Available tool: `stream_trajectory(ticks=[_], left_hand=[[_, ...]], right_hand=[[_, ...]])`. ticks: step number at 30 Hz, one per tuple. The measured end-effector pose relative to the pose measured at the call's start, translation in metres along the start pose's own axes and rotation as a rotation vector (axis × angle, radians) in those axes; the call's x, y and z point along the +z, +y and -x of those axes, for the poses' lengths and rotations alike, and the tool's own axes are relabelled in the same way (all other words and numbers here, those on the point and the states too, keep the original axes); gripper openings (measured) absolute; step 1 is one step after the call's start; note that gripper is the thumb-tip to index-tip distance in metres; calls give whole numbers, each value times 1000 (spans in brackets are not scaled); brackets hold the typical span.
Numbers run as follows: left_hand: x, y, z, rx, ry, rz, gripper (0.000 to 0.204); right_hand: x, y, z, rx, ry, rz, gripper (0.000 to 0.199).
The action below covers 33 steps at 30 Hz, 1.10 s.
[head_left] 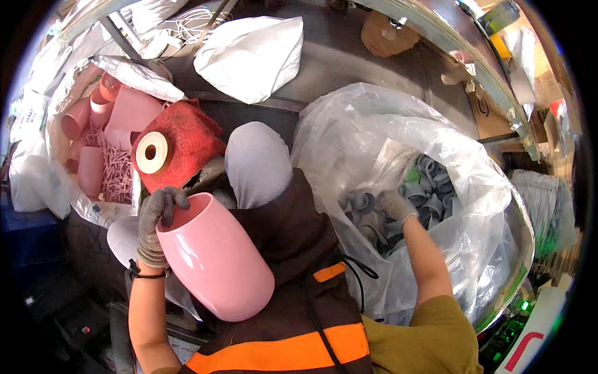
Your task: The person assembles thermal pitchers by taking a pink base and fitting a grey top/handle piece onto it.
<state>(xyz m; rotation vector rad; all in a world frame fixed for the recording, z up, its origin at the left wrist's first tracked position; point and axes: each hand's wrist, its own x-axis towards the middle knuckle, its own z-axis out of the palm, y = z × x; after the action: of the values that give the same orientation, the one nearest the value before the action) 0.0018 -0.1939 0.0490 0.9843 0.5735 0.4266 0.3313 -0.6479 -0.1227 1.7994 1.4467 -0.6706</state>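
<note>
My left hand, in a grey glove, grips the rim of a large glossy pink cup held against my chest, its mouth facing up and left. My right hand, also gloved, reaches into a big clear plastic bag and rests among several small grey ring-shaped parts. Whether its fingers hold one of them is hidden by the pile. A red mesh-covered roll with a pale round core lies just above the cup.
At the left a foil-lined bag holds several more pink cups on pink shredded filler. A white plastic bag lies on the dark metal table behind. A curved metal rail runs along the right, with clutter beyond.
</note>
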Motion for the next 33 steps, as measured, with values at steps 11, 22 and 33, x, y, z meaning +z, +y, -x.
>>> stream_trajectory(ticks=[11, 22, 33], left_hand=[[-3, -12, 9, -172, -52, -321, 37], [6, -11, 12, -234, -147, 77, 31], [4, -9, 13, -202, -227, 48, 49]], right_hand=[[82, -120, 9, 115, -225, -720, 29], [-112, -39, 13, 736, 234, -631, 41], [-222, 45, -1, 488, 834, -1330, 37]])
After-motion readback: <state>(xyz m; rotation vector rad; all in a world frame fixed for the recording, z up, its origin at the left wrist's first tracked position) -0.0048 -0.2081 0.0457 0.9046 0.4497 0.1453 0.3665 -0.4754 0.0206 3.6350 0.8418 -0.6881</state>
